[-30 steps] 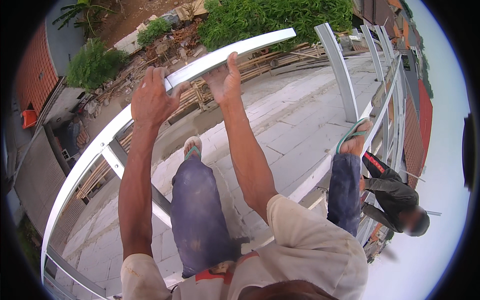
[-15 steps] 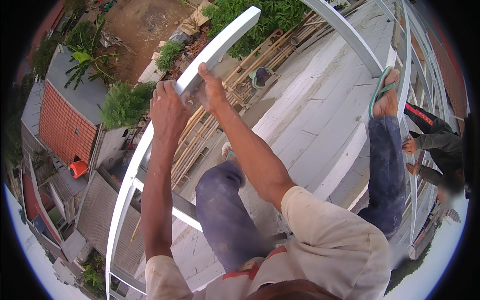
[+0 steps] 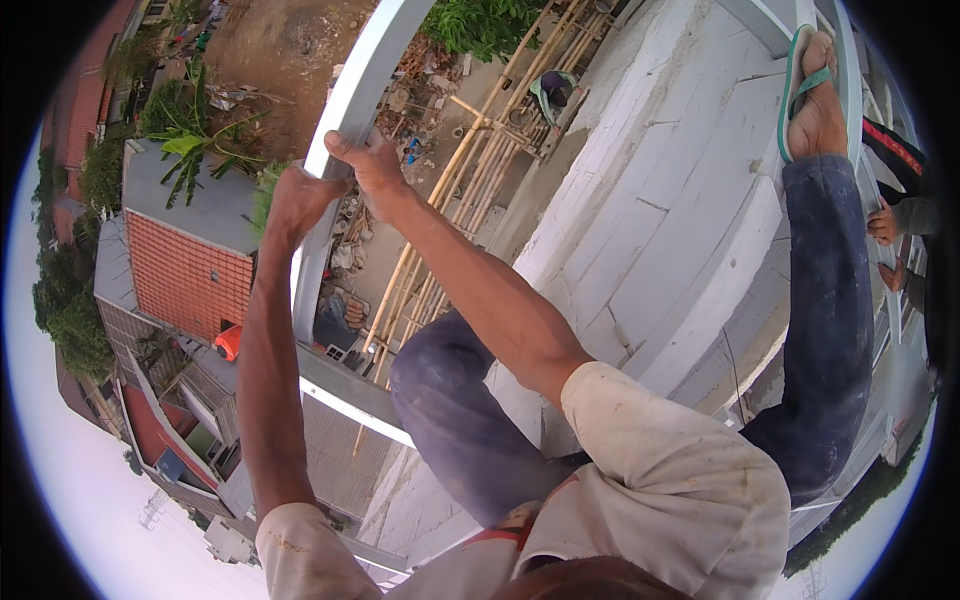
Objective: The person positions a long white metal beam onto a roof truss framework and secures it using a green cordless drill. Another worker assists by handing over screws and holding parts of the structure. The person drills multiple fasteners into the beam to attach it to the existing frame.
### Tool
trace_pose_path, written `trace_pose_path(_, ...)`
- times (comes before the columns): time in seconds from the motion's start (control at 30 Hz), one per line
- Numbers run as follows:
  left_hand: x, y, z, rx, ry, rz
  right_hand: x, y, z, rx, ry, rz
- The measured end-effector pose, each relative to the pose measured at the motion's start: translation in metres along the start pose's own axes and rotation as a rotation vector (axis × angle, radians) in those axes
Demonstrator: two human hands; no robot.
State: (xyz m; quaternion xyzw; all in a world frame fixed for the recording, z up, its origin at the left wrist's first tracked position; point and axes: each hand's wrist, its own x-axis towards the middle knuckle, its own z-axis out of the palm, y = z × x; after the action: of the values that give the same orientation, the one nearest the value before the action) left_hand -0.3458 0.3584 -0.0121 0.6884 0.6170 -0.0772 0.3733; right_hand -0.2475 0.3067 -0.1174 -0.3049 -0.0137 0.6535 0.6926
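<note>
A long silvery metal beam (image 3: 376,62) runs up and out of the picture at the top, left of the middle. My left hand (image 3: 300,200) is closed round its left side, the fingertips hidden behind the metal. Close beside it, my right hand (image 3: 372,172) grips the right side, thumb laid along the beam and its other fingers mostly hidden. Below my hands a metal cross member (image 3: 350,392) meets the beam and passes toward my bent knee. My foot in a green flip-flop (image 3: 815,105) rests at another metal member at the upper right.
A pale block wall (image 3: 640,210) drops away beneath me. Bamboo poles (image 3: 470,190) stand far below, near a stooping person (image 3: 553,95). At the right edge, another person's hands (image 3: 884,225) hold the frame. A tiled roof (image 3: 180,270) lies down to the left.
The view has shifted, so the beam's free end has left the picture at the top. Both my hands still grip the beam and appear slightly lower and farther left.
</note>
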Motion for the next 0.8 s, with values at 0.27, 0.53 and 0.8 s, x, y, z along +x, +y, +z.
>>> trace_pose_path(0.27, 0.013, -0.016, -0.002, -0.012, -0.081, -0.011, 0.002, -0.006, 0.005, 0.091, 0.016, 0.026)
trace_pose_path(0.53, 0.021, -0.033, 0.002, -0.011, -0.044, 0.053, -0.002, -0.024, 0.018, -0.179, 0.156, 0.123)
trace_pose_path(0.8, 0.021, -0.025, -0.001, 0.145, -0.057, 0.087, 0.003, -0.013, 0.016, -0.253, 0.228, 0.047)
